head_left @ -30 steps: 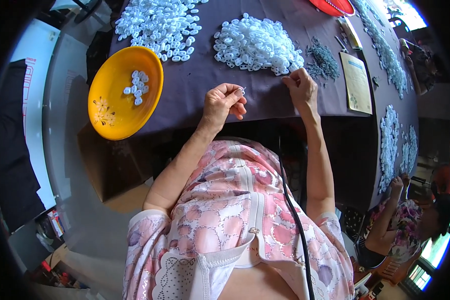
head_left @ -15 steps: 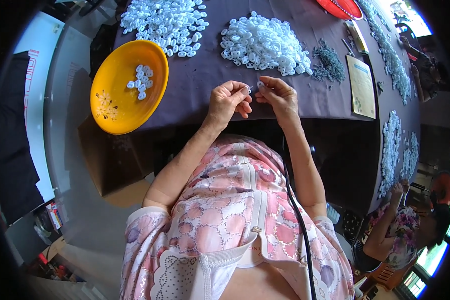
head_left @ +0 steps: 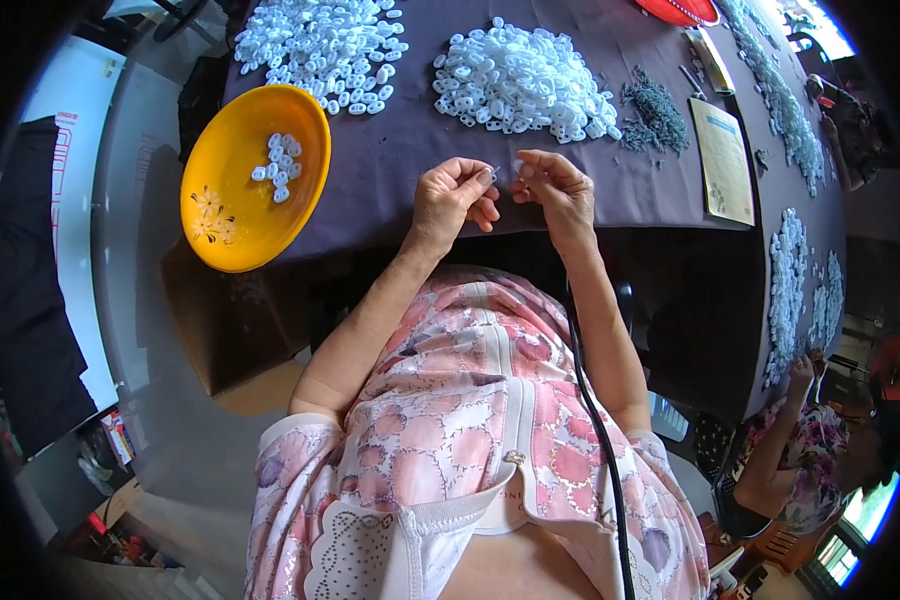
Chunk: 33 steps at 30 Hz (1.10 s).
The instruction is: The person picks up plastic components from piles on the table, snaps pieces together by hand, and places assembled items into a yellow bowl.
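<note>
Both hands are raised close together at the front edge of the dark-covered table [head_left: 370, 180]. My left hand [head_left: 452, 203] is closed, thumb and forefinger pinching a small white plastic piece [head_left: 494, 173] that is mostly hidden by the fingertips. Facing it across a narrow gap, my right hand [head_left: 560, 195] pinches another small white piece [head_left: 518, 167]. Beyond the hands lies a heap of white oval plastic pieces with holes [head_left: 525, 80]. To its right is a smaller pile of tiny grey-green parts [head_left: 657, 112].
A yellow bowl [head_left: 220, 150] holding several white pieces [head_left: 282, 170] sits at the table's left corner. Another white heap [head_left: 320, 45] lies behind it. On the right are a tan envelope [head_left: 722, 165] and a red basket [head_left: 682, 8]. Another person [head_left: 800, 450] sits at the right side.
The view has shifted slightly. Both hands keep their pinches close together, with only small finger movements. At the right, the other person's hands have moved a little.
</note>
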Each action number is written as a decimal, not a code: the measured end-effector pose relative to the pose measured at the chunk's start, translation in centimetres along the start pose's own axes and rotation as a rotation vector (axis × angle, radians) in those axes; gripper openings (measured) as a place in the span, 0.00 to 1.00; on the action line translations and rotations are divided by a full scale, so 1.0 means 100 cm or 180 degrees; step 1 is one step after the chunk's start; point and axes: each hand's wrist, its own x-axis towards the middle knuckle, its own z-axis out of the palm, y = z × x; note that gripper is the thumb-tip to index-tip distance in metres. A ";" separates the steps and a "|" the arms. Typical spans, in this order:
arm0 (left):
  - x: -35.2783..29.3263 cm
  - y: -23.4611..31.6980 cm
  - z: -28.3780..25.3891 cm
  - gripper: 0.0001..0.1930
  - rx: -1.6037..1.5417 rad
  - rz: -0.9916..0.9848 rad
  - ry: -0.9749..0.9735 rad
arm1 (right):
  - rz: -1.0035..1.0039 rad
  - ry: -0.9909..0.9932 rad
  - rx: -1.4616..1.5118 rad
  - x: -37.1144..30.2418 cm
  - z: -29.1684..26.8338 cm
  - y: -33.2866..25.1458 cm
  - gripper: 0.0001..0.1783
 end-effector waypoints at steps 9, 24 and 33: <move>0.002 -0.002 -0.002 0.07 -0.0046 0.0003 -0.0063 | 0.0387 0.0123 0.0541 0.000 0.007 0.000 0.11; -0.001 -0.002 0.001 0.07 0.0265 0.0139 -0.0030 | 0.0110 0.0198 0.0451 -0.007 0.016 0.001 0.10; -0.003 0.001 0.004 0.07 0.0409 0.0133 -0.0005 | -0.0017 0.0175 0.0289 -0.009 0.018 -0.001 0.09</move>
